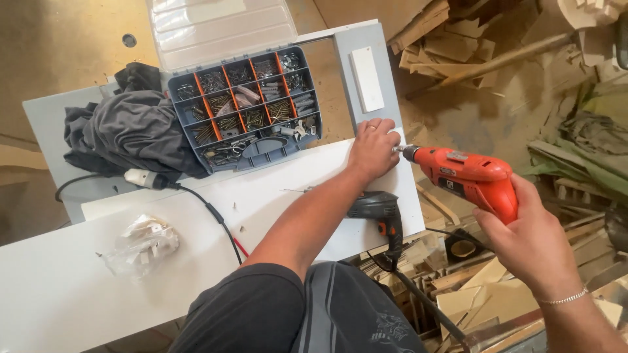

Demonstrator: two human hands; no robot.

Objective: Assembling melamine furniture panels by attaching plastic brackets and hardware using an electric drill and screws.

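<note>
At the far left, a grey cloth (131, 134) lay heaped on the bench beside an open screw box (245, 108) whose compartments were full of screws and fittings; both sat clear of the work but close to the white panel (163, 242), and a knock could have spilled the box. A small plastic bag (140, 243) of fittings rested on the near left of the panel. A black cord (209, 212) with a white plug (140, 178) ran across the panel surface, where it could have snagged on a sleeve or been dragged by a shifting board. A second, dark drill (379, 212) lay on the panel's near right part, under the person's left forearm, and could have been nudged off the edge. The left hand (373, 147) pressed flat, fingers closed over the panel's right edge, holding nothing but steadying the board. The tip of the orange drill (468, 176) met that edge just beside the left fingers; this was judged the chief hazard, since a slip or a bit walking off the narrow edge would have carried it into the hand. The right hand (526, 242) was wrapped around the drill's grip, to the right of the panel. Below lay loose wood scraps (458, 274), poor footing should the person have stepped back.
</note>
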